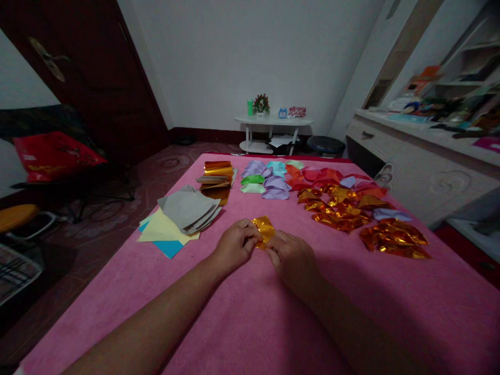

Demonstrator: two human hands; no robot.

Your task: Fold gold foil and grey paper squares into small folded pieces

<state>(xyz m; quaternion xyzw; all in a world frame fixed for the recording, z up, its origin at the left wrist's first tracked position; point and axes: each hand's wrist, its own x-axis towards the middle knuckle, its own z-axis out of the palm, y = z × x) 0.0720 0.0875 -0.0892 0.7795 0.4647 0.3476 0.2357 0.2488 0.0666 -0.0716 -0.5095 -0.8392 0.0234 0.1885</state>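
A small piece of shiny gold foil paper is held between my two hands, just above the pink cloth. My left hand pinches its left edge between thumb and fingers. On its lower right side my right hand grips it the same way; the fingertips partly cover the foil. To the right lie several folded gold foil pieces. Beyond my hands sit folded lilac paper pieces and green paper pieces.
At the left are grey paper sheets, with yellow sheets and a blue sheet beneath. A stack of gold foil sheets lies behind them. Red folded pieces fill the far right. A white side table stands by the wall.
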